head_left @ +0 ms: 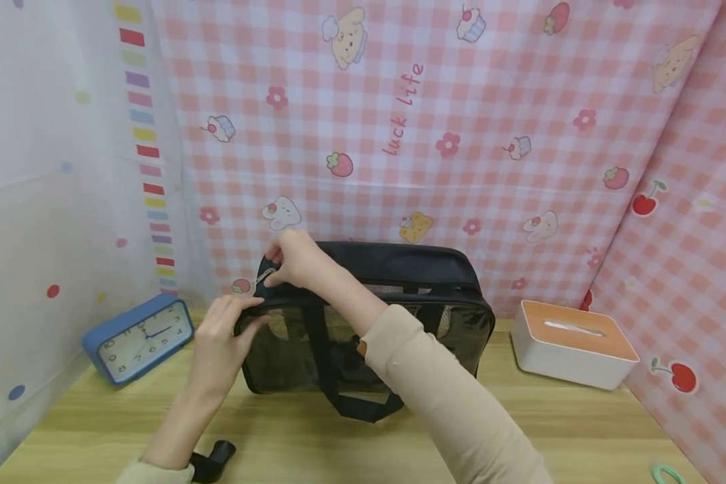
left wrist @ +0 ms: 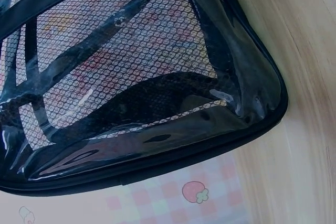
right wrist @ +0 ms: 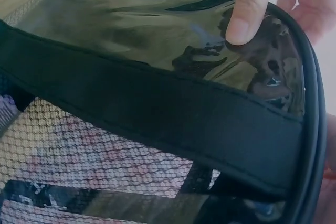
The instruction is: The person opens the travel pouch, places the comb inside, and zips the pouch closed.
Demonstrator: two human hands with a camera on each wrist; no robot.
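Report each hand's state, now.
Left hand: closed, holding the black bag by an upper corner.
Right hand: closed, pinching the zipper pull atop the bag.

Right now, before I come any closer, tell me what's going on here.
A person has both hands on a black bag with a see-through front, standing on the table. The left hand grips its upper left corner, thumb on the front, while the right hand pinches the zip pull near that same corner. The top still shows a gap toward the right. A clock stands left of the bag and a tissue box right of it.
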